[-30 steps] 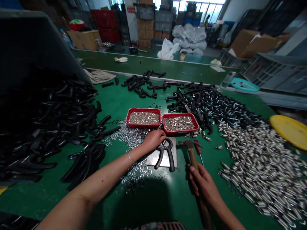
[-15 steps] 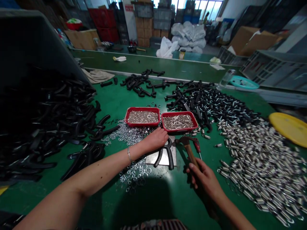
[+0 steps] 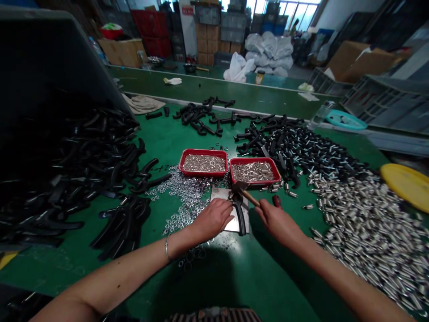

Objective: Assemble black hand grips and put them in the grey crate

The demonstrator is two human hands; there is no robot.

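Observation:
On a metal plate [image 3: 217,193] lies a black forked handle [image 3: 240,219], its left part hidden by my left hand [image 3: 214,218]. The fingers of that hand are bent together over the handle's left leg; what they pinch is hidden. My right hand [image 3: 273,219] grips the wooden shaft of a hammer [image 3: 251,198]. The hammer's head is over the top of the handle. Just behind the plate stand two red trays, the left one [image 3: 203,172] with tiny metal parts, the right one [image 3: 255,183] with small pins.
Black handles [image 3: 124,223] are heaped at the left, by a dark bin [image 3: 67,27]. Metal rings [image 3: 184,210] are scattered left of the plate. Springs [image 3: 362,223] are piled at the right, near a yellow lid [image 3: 407,185]. A red-handled tool [image 3: 276,201] lies beside my right hand.
My right hand has moved up and left, bringing the hammer head over the handle. My left hand has come down from the handle's top to its left leg. The view has shifted slightly.

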